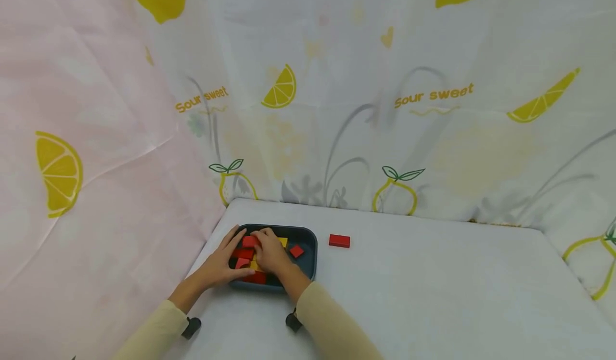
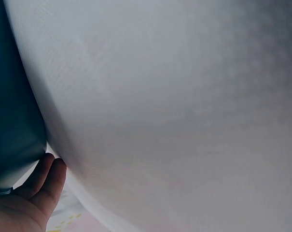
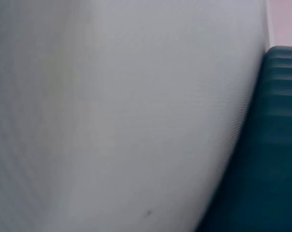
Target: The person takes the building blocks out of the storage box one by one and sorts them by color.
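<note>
A dark blue tray (image 1: pixel 312 258) with rounded corners holds several red and yellow blocks. My left hand (image 1: pixel 222 263) spans the tray's left end, thumb toward the front rim and fingers toward the back. In the left wrist view two fairly straight fingers (image 2: pixel 51 186) lie against the tray's side (image 2: pixel 15 111). My right hand (image 1: pixel 271 253) reaches into the tray with bent fingers, its fingertips beside a red block (image 1: pixel 249 241). Whether they pinch it is hidden. Yellow blocks (image 1: pixel 283 241) show around the right hand, which is out of the right wrist view.
A small red block (image 1: pixel 297 251) lies apart in the tray's right part. Another red block (image 1: pixel 339 240) lies on the white tabletop (image 1: pixel 423 280), right of the tray. Lemon-printed cloth (image 1: pixel 337 135) rises behind the table, and pinkish cloth (image 1: pixel 110 189) hangs at the left.
</note>
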A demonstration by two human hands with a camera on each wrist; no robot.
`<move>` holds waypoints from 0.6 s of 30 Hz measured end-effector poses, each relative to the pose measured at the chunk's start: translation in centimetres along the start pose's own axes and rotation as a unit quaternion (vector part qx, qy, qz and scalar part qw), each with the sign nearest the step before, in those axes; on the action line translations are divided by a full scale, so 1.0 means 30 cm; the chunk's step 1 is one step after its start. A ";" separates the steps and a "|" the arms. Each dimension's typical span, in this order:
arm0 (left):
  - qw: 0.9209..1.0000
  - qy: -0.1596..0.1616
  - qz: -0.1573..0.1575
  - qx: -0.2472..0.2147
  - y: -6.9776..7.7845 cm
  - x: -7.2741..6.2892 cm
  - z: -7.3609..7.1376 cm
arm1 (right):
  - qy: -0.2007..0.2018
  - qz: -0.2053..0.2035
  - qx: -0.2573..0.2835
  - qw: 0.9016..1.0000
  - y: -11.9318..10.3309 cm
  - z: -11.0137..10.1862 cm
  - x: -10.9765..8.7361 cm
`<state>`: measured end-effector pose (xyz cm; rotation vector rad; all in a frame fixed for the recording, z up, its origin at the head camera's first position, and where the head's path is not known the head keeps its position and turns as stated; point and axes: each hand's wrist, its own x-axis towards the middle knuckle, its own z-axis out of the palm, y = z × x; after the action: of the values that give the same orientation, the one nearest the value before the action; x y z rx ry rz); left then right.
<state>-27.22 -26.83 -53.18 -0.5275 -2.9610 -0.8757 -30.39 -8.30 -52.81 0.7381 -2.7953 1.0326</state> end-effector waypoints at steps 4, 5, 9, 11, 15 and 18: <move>1.000 0.003 0.001 0.005 0.003 0.002 0.004 | 0.001 0.003 0.030 1.000 0.015 -0.001 0.000; 1.000 0.001 0.001 0.005 0.004 -0.001 0.004 | 0.004 0.009 0.034 0.999 0.015 0.003 -0.003; 1.000 0.007 0.002 0.001 0.006 -0.002 0.007 | 0.032 0.000 0.012 0.999 0.011 -0.004 -0.009; 1.000 0.009 0.001 0.000 0.006 -0.001 0.006 | 0.046 -0.007 0.005 0.999 0.008 -0.008 -0.007; 1.000 0.005 -0.005 0.001 0.004 0.004 0.002 | 0.056 -0.007 0.005 0.998 0.004 -0.013 -0.004; 1.000 0.004 -0.007 -0.002 0.003 0.016 0.001 | 0.067 -0.004 0.011 0.998 0.008 -0.017 -0.001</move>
<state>-27.64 -26.58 -53.11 -0.5034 -2.9597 -0.8834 -30.53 -7.81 -52.56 0.6550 -2.6697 1.0702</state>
